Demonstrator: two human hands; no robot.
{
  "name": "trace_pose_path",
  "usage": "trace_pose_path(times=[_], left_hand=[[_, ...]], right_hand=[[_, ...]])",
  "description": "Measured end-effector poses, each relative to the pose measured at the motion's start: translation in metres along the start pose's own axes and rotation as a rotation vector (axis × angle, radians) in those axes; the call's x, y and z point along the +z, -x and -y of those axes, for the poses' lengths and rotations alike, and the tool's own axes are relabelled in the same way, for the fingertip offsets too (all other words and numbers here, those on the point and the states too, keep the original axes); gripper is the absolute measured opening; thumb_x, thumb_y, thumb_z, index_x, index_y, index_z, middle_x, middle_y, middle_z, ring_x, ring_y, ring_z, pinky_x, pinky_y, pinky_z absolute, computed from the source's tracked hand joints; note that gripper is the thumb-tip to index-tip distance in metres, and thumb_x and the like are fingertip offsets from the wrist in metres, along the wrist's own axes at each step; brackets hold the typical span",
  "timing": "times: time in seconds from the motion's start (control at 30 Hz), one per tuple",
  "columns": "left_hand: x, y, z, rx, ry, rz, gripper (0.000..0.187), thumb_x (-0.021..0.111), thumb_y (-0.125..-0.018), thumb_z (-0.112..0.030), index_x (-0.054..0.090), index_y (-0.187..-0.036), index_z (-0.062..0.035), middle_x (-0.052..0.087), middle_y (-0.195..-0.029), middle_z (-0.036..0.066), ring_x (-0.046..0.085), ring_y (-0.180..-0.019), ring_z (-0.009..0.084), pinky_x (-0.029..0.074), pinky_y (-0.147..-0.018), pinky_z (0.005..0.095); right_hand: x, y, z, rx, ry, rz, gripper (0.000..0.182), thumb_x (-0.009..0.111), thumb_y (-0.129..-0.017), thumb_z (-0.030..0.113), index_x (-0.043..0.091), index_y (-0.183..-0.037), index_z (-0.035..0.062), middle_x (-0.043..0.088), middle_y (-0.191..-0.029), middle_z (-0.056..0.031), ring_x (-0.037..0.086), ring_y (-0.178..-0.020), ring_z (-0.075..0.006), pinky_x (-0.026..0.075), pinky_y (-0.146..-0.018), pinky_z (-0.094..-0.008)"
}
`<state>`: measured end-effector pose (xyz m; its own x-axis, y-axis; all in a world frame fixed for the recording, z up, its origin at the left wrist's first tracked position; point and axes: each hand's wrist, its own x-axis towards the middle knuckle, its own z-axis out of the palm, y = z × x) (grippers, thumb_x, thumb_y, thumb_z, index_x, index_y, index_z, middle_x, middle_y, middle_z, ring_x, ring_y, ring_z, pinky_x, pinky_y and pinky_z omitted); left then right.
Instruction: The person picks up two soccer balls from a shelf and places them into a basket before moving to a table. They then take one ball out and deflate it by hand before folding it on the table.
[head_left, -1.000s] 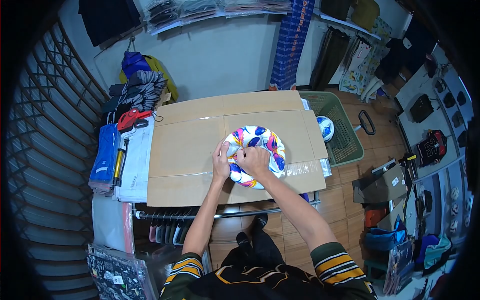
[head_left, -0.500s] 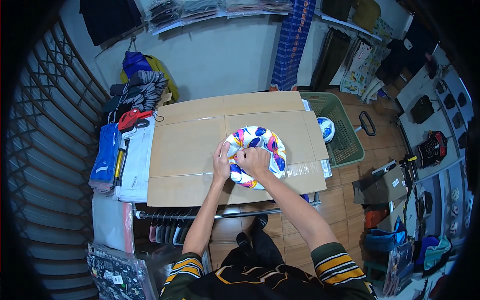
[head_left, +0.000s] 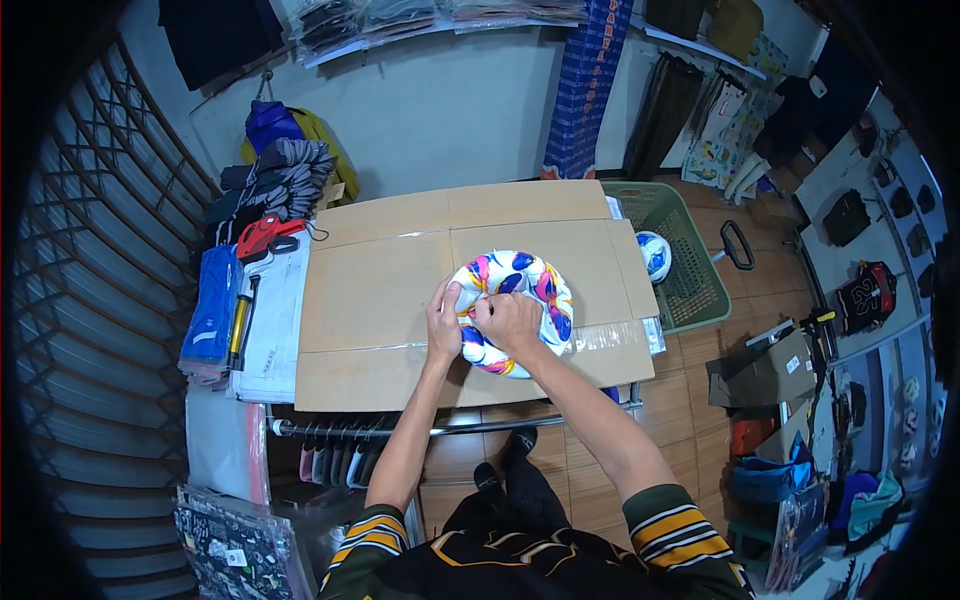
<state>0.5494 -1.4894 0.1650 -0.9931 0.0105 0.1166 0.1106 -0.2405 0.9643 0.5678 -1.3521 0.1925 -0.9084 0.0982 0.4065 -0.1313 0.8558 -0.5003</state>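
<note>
A round white item with blue, pink and yellow patches (head_left: 548,290), like a partly deflated ball with a sunken middle, lies on a cardboard sheet (head_left: 375,290). My left hand (head_left: 443,318) grips its left edge, thumb on top. My right hand (head_left: 508,322) is closed in a fist and presses into the hollow at its centre; whether the fingers pinch any of the material is hidden.
Left of the cardboard lie a red tool (head_left: 266,238), a yellow and black pump (head_left: 241,325) and blue packets (head_left: 212,310). At the right stands a green basket (head_left: 700,290) beside a white and blue ball (head_left: 654,257). A clothes rail (head_left: 480,428) runs along the near edge.
</note>
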Motion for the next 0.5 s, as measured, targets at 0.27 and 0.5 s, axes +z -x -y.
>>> trace_pose_path(times=[0.27,0.5], left_hand=[[0.010,0.004,-0.012,0.030,-0.022,-0.038,0.039,0.045,-0.109,-0.031,0.065,-0.112,0.0032,0.067,-0.102,0.006,0.062,-0.095,0.0132,0.049,-0.085,0.0291],[0.009,0.004,-0.010,0.033,-0.025,-0.042,0.040,0.045,-0.109,-0.031,0.065,-0.112,0.0033,0.067,-0.102,0.006,0.063,-0.095,0.0140,0.049,-0.086,0.0299]], right_hand=[[0.001,0.000,-0.001,-0.004,-0.007,-0.012,0.035,0.062,-0.081,0.029,0.073,-0.059,0.0042,0.063,-0.056,-0.0208,0.065,-0.051,-0.0387,0.054,-0.052,-0.0489],[0.001,0.000,-0.001,0.008,0.011,0.012,0.035,0.061,-0.082,0.030,0.074,-0.061,0.0047,0.064,-0.057,-0.0215,0.066,-0.052,-0.0390,0.054,-0.053,-0.0494]])
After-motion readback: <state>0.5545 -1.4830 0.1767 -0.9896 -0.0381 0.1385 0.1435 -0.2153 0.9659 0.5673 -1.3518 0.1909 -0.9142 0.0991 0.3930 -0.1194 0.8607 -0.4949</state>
